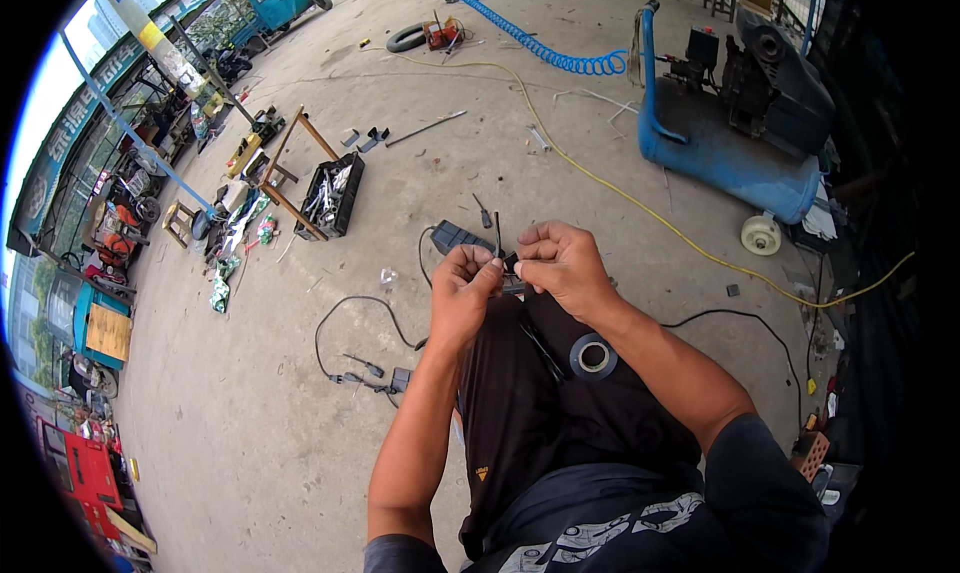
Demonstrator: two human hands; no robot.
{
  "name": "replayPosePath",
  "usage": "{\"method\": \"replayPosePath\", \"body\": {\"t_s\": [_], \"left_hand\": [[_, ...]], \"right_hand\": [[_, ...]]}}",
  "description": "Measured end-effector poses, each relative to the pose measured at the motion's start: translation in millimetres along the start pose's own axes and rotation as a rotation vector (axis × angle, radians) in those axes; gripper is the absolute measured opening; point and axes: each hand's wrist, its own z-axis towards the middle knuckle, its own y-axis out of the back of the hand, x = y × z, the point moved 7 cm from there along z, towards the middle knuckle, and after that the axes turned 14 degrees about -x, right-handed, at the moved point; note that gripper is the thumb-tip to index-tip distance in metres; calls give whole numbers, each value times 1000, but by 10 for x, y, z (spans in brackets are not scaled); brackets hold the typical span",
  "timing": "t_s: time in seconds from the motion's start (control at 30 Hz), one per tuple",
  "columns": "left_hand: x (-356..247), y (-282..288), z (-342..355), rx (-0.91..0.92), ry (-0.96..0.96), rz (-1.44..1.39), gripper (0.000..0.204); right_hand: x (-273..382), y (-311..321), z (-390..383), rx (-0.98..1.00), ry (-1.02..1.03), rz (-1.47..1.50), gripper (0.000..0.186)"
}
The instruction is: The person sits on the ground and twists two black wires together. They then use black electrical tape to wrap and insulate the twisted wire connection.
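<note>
Both hands meet above my lap and pinch a thin black wire [498, 235] whose bare end sticks up between them. My left hand [462, 291] grips the wire from the left with thumb and fingers closed. My right hand [560, 263] pinches it from the right, close against the left one. A roll of black tape [593, 356] rests on my right thigh. On the concrete just beyond the hands lies a small dark box [455, 236], and a black cable [350, 318] loops from it toward a connector [398, 379] by my left knee.
A blue air compressor [735, 123] stands at the right with a coiled blue hose [545, 48] behind it. A yellow cord [620, 188] crosses the floor. A black tool tray [330, 198], wooden pieces and scattered tools lie to the left. Vehicles stand at the far left.
</note>
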Motion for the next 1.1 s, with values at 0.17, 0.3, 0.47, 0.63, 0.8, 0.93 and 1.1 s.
{"method": "replayPosePath", "body": {"t_s": [0.17,0.3,0.47,0.63,0.8,0.93,1.1], "left_hand": [[62,-14,21,4,-13,37,13],[109,-41,42,21,0,39,14],[100,-96,21,8,5,28,15],[167,-71,72,49,10,-43,8],[90,-108,11,57,110,6,9],[76,-69,27,53,82,-46,10],[66,-50,25,63,64,-42,11]], "right_hand": [[34,-19,-29,20,-2,23,36],[59,-33,-45,25,11,39,35],[243,-96,-183,-9,191,-55,28],[689,-338,-601,190,584,-387,31],[731,-294,-854,522,285,-78,38],[683,142,-351,87,349,-218,29],[529,93,-267,111,460,-765,27]]}}
